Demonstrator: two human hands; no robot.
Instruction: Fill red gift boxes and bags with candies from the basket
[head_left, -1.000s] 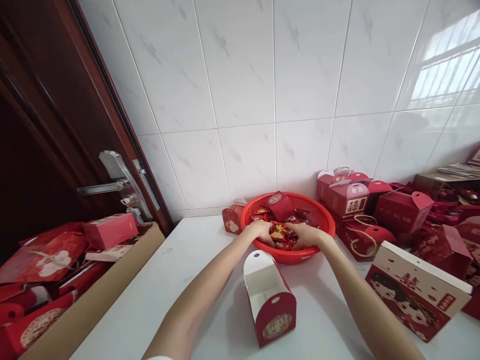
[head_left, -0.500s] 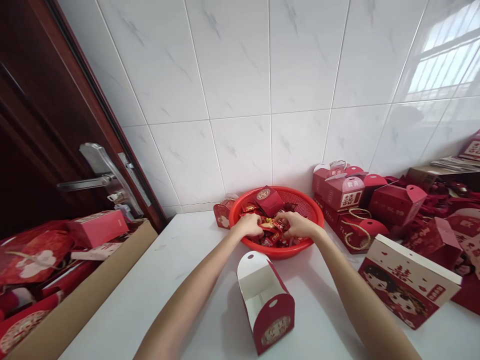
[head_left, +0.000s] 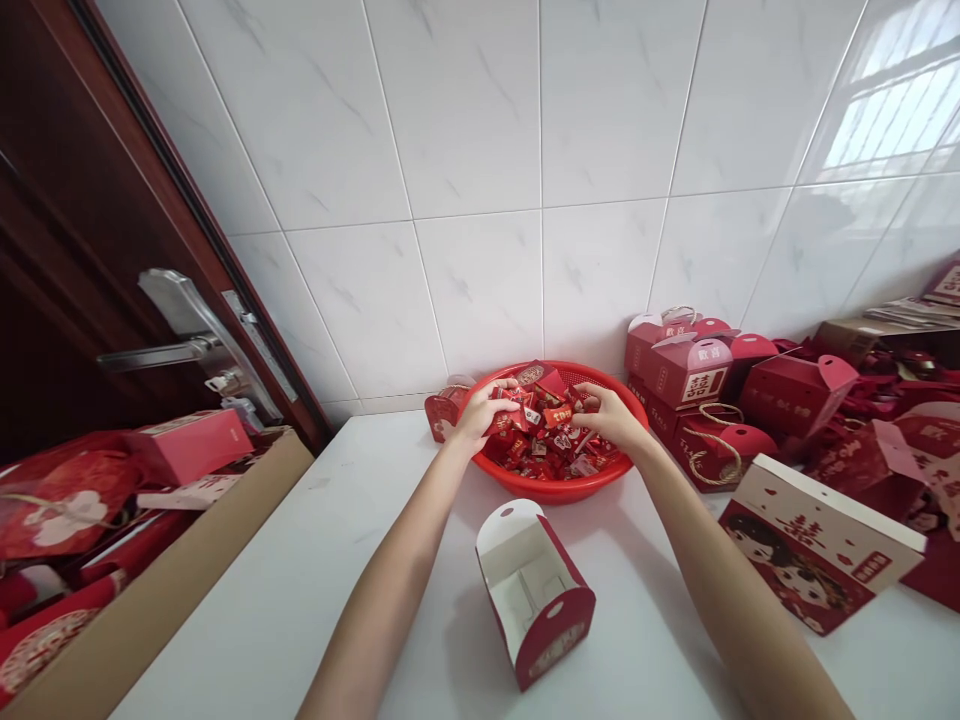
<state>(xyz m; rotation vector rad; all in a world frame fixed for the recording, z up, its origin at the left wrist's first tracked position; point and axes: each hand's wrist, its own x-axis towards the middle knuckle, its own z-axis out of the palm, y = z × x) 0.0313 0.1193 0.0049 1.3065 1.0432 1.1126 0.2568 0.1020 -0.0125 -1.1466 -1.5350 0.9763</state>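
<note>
A red plastic basket (head_left: 559, 490) against the tiled wall holds many small wrapped candies (head_left: 551, 440), mostly red, and a small dark red box (head_left: 543, 378) at its back. Over the basket's left side is my left hand (head_left: 484, 412), thumb and fingers apart around the candies. My right hand (head_left: 609, 418) reaches in from the right, fingers spread and touching the heap. Neither hand visibly grips a candy. Nearer to me, between my forearms, stands an uncovered red gift box (head_left: 555, 640) with a white inside; no candy shows in it.
Folded red gift boxes (head_left: 690, 375) with rope handles are stacked at the right. A cream and red box (head_left: 817, 550) with cartoon figures stands in front of them. At the left, a cardboard carton (head_left: 195, 560) holds red packaging beside a door handle (head_left: 157, 352).
My hands have risen a little from the candy heap and their fingers have opened and moved apart. More of the candies now shows. The view has shifted slightly.
</note>
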